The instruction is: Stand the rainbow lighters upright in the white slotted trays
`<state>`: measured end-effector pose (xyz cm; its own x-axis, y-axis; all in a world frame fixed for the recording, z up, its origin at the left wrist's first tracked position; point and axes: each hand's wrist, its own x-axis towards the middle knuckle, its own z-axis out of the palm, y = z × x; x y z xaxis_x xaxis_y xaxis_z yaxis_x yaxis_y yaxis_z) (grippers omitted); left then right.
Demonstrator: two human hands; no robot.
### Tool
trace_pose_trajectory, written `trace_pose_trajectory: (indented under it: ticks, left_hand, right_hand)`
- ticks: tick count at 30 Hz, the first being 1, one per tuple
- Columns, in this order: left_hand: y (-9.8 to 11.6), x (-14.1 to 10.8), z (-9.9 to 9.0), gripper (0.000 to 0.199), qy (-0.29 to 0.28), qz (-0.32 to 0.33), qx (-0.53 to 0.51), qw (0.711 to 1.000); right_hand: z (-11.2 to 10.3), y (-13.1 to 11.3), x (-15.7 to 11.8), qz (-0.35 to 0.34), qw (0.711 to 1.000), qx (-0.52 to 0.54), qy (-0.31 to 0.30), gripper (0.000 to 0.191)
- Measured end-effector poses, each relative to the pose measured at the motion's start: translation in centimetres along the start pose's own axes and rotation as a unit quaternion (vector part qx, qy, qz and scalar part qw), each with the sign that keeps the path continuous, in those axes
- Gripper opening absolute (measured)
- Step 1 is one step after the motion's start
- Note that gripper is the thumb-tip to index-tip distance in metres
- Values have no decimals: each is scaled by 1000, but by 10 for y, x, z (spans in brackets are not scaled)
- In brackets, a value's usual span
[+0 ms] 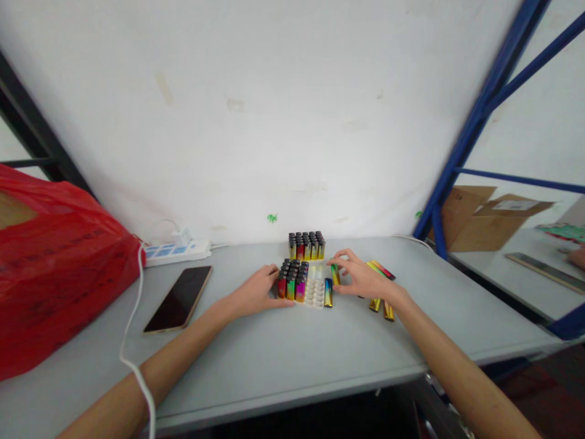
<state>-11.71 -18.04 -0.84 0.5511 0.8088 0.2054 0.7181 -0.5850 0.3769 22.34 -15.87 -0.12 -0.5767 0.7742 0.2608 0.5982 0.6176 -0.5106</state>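
Shiny multicoloured lighters with black tops stand upright in rows, filling the left side of a white plastic tray. Its right side shows bare round sockets. My left hand grips the tray's left end, thumb along the front and fingers behind. Just right of the tray, my right hand has its thumb and fingers around a green-and-gold lighter. A blue-and-gold lighter stands at the tray's right edge. Several loose lighters lie beneath and beyond my right hand, partly hidden by it.
Behind the tray stands another full block of lighters near the wall. To the left are a phone, a power strip, a white cable and a red plastic bag. A blue rack post and cardboard boxes are right.
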Motion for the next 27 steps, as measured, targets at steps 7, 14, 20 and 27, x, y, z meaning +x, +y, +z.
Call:
trace_pose_trajectory:
  ticks: [7,14,20,27]
  left_hand:
    - [-3,1,1,74,6,10,16,1000]
    - [-1,0,1,72,6,9,3,1000]
    - [-3,0,2,74,4,8,4,1000]
    - [-3,0,2,73,8,9,1,1000]
  right_hand:
    - [14,-9,12,54,966,211,140,34]
    - [16,-18,18,77,924,350,135,67]
    - [19,-26,19,101,928,341,108,49]
    - [29,-34,20,212,903,368,64,67]
